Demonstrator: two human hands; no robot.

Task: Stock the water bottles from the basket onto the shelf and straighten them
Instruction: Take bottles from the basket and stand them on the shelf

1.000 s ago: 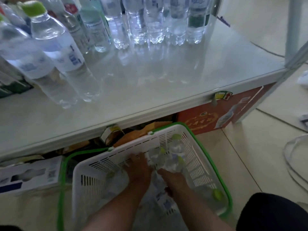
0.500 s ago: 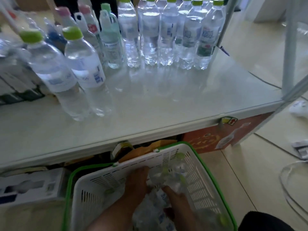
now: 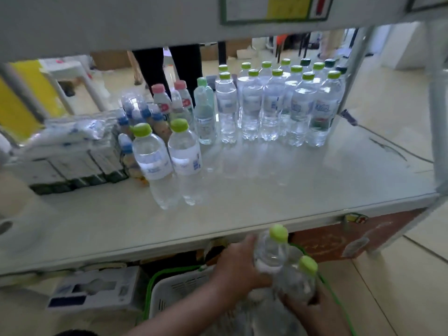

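Observation:
My left hand (image 3: pixel 238 265) grips a clear water bottle with a green cap (image 3: pixel 270 251), raised just below the front edge of the white shelf (image 3: pixel 266 190). My right hand (image 3: pixel 306 303) holds a second green-capped bottle (image 3: pixel 298 280) beside it. Both are above the white basket with a green rim (image 3: pixel 174 292) on the floor. Two green-capped bottles (image 3: pixel 169 163) stand near the shelf's middle left. Several rows of the same bottles (image 3: pixel 278 105) stand at the back right.
Small pink-capped and blue-capped bottles (image 3: pixel 167 103) and flat white packs (image 3: pixel 72 151) fill the shelf's left. An upper shelf board (image 3: pixel 169 18) hangs overhead. A white box (image 3: pixel 94 289) lies under the shelf at left, an orange carton (image 3: pixel 339 238) at right. A person's legs (image 3: pixel 169 66) stand behind.
Both hands have come up out of the basket, each with a bottle now in it. My view has tilted upward, showing more of the shelf.

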